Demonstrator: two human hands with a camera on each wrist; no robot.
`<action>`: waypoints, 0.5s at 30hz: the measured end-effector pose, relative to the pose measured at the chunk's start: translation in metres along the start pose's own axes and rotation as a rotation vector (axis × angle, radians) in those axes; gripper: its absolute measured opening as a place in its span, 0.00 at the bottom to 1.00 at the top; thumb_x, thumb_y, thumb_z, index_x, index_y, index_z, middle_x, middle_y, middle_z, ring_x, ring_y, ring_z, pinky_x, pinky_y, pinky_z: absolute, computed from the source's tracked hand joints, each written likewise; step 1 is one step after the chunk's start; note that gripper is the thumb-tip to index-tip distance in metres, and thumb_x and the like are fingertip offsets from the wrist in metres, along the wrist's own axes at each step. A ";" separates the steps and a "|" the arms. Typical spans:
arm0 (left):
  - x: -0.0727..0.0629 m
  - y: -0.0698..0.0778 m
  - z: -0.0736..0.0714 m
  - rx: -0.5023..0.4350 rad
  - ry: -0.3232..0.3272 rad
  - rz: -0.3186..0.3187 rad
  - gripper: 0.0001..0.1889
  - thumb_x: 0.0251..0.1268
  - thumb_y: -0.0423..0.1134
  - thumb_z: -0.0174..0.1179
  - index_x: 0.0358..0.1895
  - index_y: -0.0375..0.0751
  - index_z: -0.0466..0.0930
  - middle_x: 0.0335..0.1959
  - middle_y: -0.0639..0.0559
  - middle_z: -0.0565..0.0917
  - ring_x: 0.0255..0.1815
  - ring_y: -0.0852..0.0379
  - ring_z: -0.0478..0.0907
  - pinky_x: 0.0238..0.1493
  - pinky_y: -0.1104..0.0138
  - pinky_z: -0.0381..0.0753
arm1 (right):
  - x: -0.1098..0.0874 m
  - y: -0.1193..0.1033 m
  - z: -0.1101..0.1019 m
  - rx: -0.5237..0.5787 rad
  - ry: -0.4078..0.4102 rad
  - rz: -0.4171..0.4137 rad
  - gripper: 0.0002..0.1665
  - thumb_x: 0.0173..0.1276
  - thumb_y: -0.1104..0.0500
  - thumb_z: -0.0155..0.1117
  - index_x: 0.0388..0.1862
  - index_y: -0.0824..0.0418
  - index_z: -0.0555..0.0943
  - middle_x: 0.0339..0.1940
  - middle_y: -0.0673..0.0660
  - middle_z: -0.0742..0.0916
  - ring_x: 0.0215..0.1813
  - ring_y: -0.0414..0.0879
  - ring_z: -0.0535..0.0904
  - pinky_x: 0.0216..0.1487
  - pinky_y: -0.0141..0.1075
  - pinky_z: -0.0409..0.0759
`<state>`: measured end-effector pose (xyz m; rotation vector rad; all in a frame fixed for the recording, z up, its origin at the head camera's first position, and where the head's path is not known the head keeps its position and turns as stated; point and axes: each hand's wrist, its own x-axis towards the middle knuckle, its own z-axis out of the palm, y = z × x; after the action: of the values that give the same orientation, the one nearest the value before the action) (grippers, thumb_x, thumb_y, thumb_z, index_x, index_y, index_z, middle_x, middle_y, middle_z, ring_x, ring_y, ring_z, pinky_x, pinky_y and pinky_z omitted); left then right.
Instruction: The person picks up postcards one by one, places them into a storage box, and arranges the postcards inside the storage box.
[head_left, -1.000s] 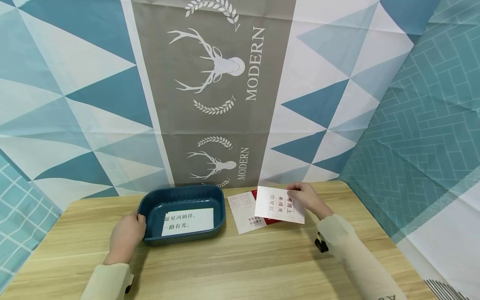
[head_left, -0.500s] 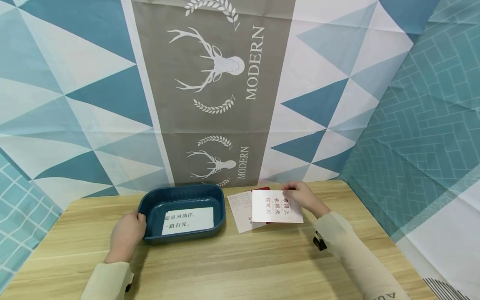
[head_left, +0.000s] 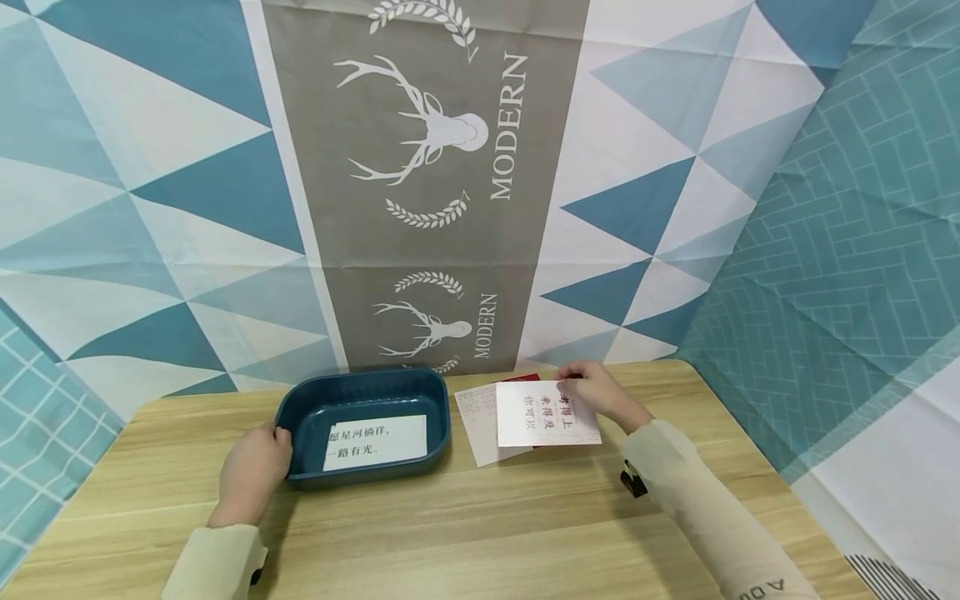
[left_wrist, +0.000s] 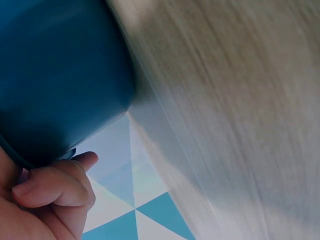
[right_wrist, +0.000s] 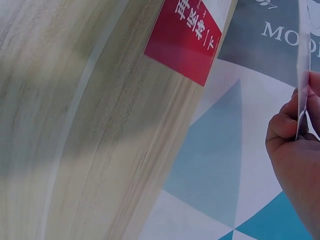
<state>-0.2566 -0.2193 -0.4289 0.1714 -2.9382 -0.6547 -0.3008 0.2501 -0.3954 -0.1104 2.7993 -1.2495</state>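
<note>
Dark blue, an open bin (head_left: 360, 390) sits on a wood-grain table (head_left: 450, 533), with a white card in black lettering (head_left: 375, 442) lying flat inside. We see the left hand (head_left: 255, 467) gripping the bin's left rim, fingers curled round it. The right hand (head_left: 600, 396) pinches a card with red lettering (head_left: 536, 425) near its far right corner, above a red card (right_wrist: 185, 45) and a pale card (head_left: 480, 417) lying just right of the bin. We judge the step in hand to be bringing the pinched card to the bin; the next move calls for carrying it leftward, clearing the rim and releasing it flat.
</note>
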 end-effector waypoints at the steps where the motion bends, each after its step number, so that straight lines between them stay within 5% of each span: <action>1: 0.000 0.000 0.000 0.001 0.002 0.000 0.19 0.68 0.37 0.35 0.20 0.36 0.67 0.24 0.36 0.76 0.24 0.46 0.71 0.29 0.53 0.71 | 0.000 -0.001 0.000 0.001 -0.002 0.001 0.16 0.65 0.61 0.53 0.48 0.68 0.79 0.45 0.62 0.83 0.45 0.50 0.75 0.50 0.44 0.72; 15: 0.001 -0.001 0.001 0.006 -0.002 -0.005 0.19 0.68 0.37 0.35 0.23 0.32 0.70 0.33 0.28 0.78 0.28 0.41 0.76 0.34 0.48 0.73 | 0.005 -0.010 0.008 0.017 -0.019 -0.055 0.13 0.64 0.62 0.53 0.44 0.65 0.80 0.40 0.60 0.83 0.41 0.47 0.75 0.45 0.37 0.71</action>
<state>-0.2578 -0.2199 -0.4300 0.1793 -2.9429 -0.6466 -0.3044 0.2374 -0.3931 -0.1983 2.7867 -1.2767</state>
